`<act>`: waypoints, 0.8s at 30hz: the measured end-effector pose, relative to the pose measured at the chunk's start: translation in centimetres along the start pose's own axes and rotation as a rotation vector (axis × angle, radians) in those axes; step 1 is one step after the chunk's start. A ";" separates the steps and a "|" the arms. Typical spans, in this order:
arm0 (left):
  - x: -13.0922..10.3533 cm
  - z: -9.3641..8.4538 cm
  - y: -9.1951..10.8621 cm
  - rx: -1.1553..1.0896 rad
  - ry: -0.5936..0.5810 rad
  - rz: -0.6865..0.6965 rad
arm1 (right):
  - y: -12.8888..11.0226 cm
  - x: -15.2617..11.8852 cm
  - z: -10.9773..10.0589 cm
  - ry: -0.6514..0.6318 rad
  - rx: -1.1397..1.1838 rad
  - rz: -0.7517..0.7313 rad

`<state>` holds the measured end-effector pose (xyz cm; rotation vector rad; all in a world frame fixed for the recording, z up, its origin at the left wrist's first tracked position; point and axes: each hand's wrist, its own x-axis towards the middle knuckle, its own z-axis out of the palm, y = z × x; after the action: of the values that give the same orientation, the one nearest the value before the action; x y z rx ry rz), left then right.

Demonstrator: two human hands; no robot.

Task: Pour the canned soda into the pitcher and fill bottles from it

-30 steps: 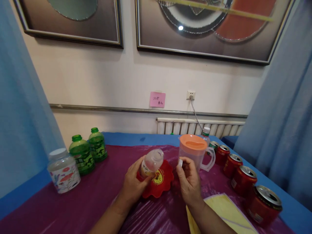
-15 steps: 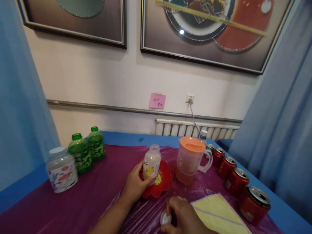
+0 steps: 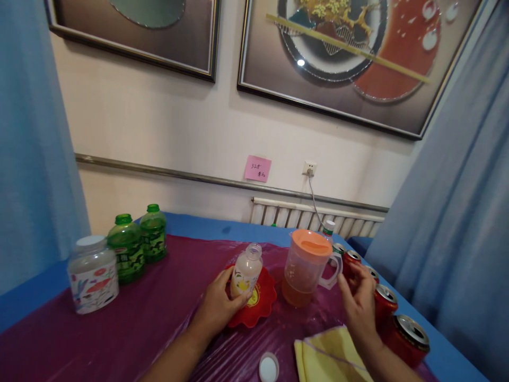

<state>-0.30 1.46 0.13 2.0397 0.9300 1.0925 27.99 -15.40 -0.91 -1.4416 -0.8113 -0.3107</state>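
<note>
My left hand is wrapped round an uncapped glass bottle with a fruit print, held slightly tilted over a red scalloped plate. Just right of the handle of a clear pitcher is my right hand, its fingers apart and nothing in them. The pitcher has an orange lid and amber liquid in its lower part. A white cap lies on the purple sheet near the front edge of the view, left of a folded yellow cloth.
Several red cans line the right side, partly behind my right hand. A small bottle stands behind the pitcher. At the left are two green bottles and a lidded jar. Blue curtains hang at both sides.
My right hand has let go of the white cap and moved up and right to beside the pitcher handle. The bottle in my left hand tilts a little more to the right. The view has shifted slightly.
</note>
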 end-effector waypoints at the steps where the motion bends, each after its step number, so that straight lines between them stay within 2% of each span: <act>1: 0.0 0.0 0.1 0.004 0.002 0.006 | 0.5 1.5 0.3 -0.017 0.048 0.092; 3: -0.1 -0.1 0.1 0.010 0.005 0.011 | 1.2 3.6 1.2 -0.117 0.153 0.246; 5: -0.1 -0.1 0.0 0.012 0.002 0.014 | 1.6 4.5 2.1 -0.207 0.211 0.333; 11: -0.2 -0.1 -0.8 0.017 0.023 0.034 | 1.2 5.6 3.8 -0.193 0.132 0.431; 18: -0.4 -0.3 -0.8 0.033 0.006 0.024 | -1.2 9.6 5.5 -0.258 0.095 0.327; 21: -0.5 -0.2 -1.0 0.028 0.005 0.027 | -3.5 11.9 5.6 -0.265 0.069 0.268; 24: -0.5 -0.2 -1.1 0.026 -0.013 0.018 | -6.3 14.2 5.6 -0.334 0.045 0.157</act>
<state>-0.99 1.65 -0.89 2.0773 0.9262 1.0809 32.26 -7.05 12.72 -1.5258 -0.9592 0.0714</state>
